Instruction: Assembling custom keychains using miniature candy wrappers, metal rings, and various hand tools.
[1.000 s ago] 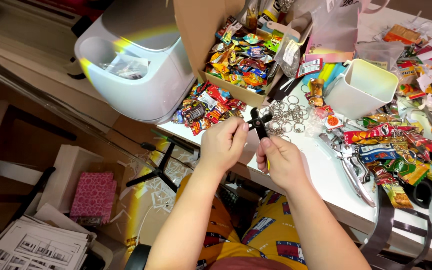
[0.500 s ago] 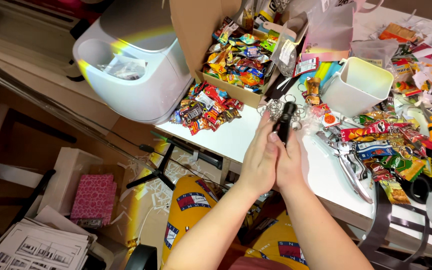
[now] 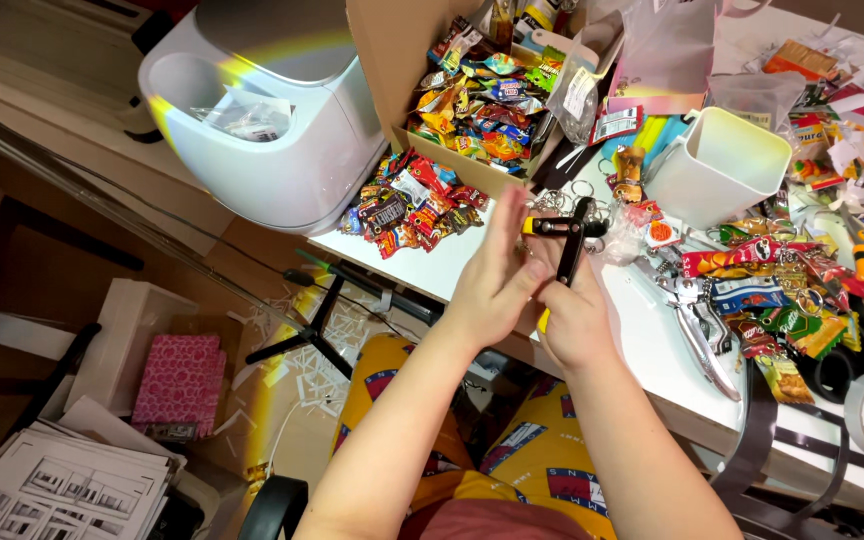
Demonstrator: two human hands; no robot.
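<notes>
Both hands are raised together over the front edge of a white table (image 3: pixel 652 340). My right hand (image 3: pixel 577 310) grips a black pair of pliers with yellow handles (image 3: pixel 567 240), jaws pointing up and away. My left hand (image 3: pixel 492 285) presses flat against the pliers from the left, fingers stretched upward. A small item between the jaws is too small to make out. Just beyond the pliers lies a heap of metal key rings (image 3: pixel 572 195).
A cardboard box (image 3: pixel 472 90) full of bright mini snack packets stands behind, with more packets (image 3: pixel 402 205) spilled beside it. A white square cup (image 3: pixel 717 165) is right of centre, packet keychains (image 3: pixel 772 280) and silver pliers (image 3: pixel 697 330) further right. A white bin (image 3: pixel 262 130) sits left.
My hands rose from the table edge and came together. The pliers went from lying between my fingertips to standing upright in my right hand, my left palm flat against them.
</notes>
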